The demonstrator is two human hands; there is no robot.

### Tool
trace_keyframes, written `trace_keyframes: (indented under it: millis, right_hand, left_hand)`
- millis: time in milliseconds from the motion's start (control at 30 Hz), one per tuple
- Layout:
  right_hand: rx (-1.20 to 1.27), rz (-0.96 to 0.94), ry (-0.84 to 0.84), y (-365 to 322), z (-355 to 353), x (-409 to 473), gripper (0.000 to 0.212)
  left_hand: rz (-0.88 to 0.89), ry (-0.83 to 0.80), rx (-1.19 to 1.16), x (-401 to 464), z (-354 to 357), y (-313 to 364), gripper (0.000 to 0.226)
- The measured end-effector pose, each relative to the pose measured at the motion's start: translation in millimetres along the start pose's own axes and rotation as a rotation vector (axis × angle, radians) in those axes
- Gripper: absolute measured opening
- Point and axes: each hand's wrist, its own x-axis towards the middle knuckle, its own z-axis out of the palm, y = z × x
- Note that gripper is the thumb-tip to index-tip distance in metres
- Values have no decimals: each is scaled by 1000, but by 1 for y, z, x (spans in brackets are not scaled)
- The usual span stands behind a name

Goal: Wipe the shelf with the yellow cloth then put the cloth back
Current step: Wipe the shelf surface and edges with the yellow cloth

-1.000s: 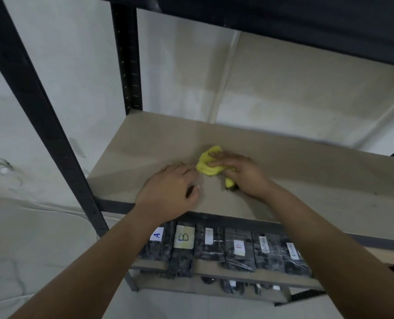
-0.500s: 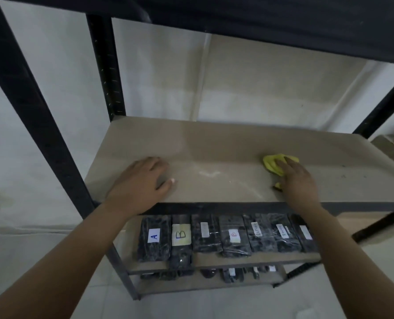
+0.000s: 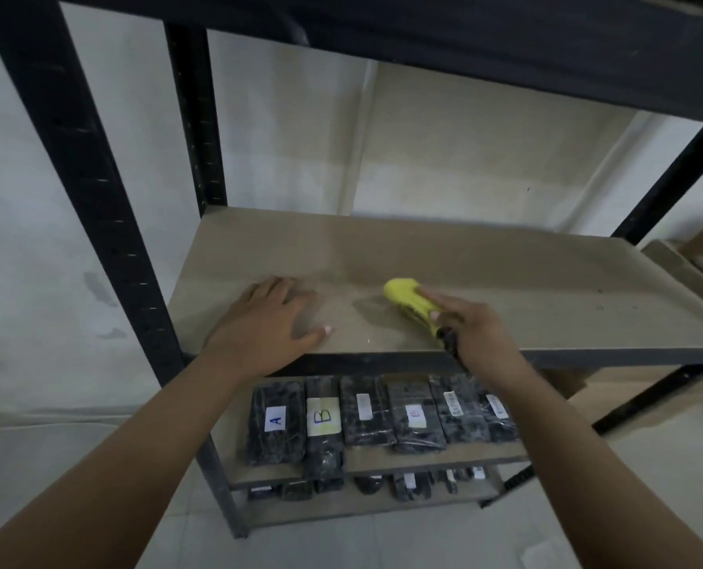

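The yellow cloth (image 3: pixel 408 302) lies bunched on the shelf (image 3: pixel 547 293) near the middle of its front edge, gripped by the right hand (image 3: pixel 467 328). The left hand (image 3: pixel 270 322) rests flat, fingers spread, near the shelf's front left corner.

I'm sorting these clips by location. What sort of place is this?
Probably a storeroom or stockroom. A dark metal rack holds a bare board shelf, and the level below carries a row of wrapped dark packs with labels such as A and B. The walls are plain and pale.
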Motion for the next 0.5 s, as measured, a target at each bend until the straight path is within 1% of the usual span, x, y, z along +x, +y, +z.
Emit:
trace_keyframes:
  millis: [33,100,133,200,267,300,333,400,500]
  right_hand:
    - [-11,35,73,2,-11,13,36]
    - [-240,-18,184,6,-29,40,36]
    - [-329,-47,191,6,-33,52,36]
    - [-455,-12,95,12,-32,74,42]
    - [-689,25,-33,18,-24,88,56]
    - [-761,37,-76,20,-20,95,60]
    - [-785,42,-100,16,-17,99,60]
    - [-774,-3,-110,12,-12,107,53]
    - [-689,-102,-55,6,5,101,44]
  left_hand:
    - [5,3,-1,0,0,0,66]
    - [8,2,-4,0,0,-2,67]
    - [11,4,-2,1,0,-2,68]
    - [13,12,-5,1,-1,-3,68]
    - [6,18,-11,2,0,-4,67]
    - [5,23,-5,2,1,-4,69]
    - [7,27,3,3,2,-5,69]
    - [12,30,7,4,2,-6,66]
    - [16,47,-6,5,3,-6,63]
